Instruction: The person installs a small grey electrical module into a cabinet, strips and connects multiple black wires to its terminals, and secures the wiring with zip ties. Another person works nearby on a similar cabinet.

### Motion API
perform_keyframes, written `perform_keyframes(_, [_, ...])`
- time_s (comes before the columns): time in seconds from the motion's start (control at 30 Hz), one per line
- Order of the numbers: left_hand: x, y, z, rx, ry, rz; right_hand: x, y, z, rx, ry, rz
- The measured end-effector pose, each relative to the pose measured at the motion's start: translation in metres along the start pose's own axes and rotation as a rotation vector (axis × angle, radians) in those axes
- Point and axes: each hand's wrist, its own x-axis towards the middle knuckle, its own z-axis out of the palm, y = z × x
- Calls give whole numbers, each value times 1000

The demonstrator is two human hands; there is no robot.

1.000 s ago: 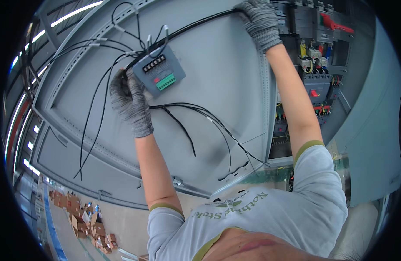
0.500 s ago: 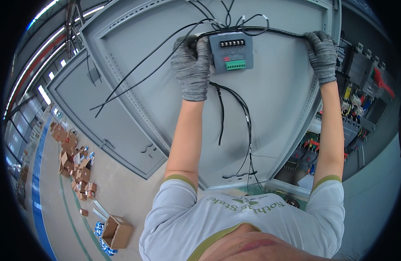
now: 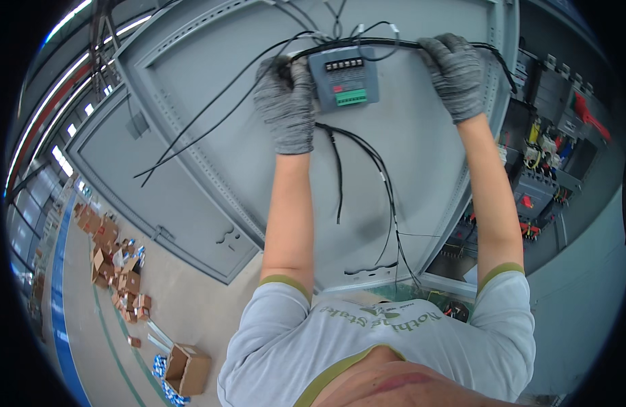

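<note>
Both my hands wear grey knitted gloves. A black cable bundle (image 3: 377, 42) runs across the top of a grey electrical module (image 3: 344, 76) with a black terminal strip and a green connector. My left hand (image 3: 284, 107) is closed round the bundle's left part, beside the module. To the module's right, my right hand (image 3: 454, 78) grips the same bundle, whose free end (image 3: 496, 55) sticks out past the fingers. Two loose black wires (image 3: 211, 112) slant down to the left. Below the module more black wires (image 3: 381, 166) hang against the grey cabinet door (image 3: 435, 163).
On the right stands the open cabinet with breakers (image 3: 535, 191), coloured wires and a red handle (image 3: 590, 117). Another grey door (image 3: 167, 186) is at the left. Cardboard boxes (image 3: 191, 370) and blue-white packages (image 3: 172, 392) lie on the floor at lower left.
My right hand has slid left along the bundle toward the module, leaving the bundle's end exposed at the right. My left hand keeps its place beside the module. The view has shifted slightly.
</note>
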Motion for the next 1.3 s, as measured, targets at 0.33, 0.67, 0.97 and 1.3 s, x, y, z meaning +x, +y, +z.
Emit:
perform_keyframes(0.33, [-4, 1, 9, -120, 72, 2, 14, -47, 29, 229, 123, -49])
perform_keyframes(0.67, [-1, 9, 1, 275, 40, -25, 21, -54, 41, 229, 36, -84])
perform_keyframes(0.97, [0, 3, 4, 258, 77, -42, 19, -55, 36, 245, 45, -84])
perform_keyframes(1.3, [0, -4, 6, 208, 92, -11, 24, -72, 18, 202, 7, -68])
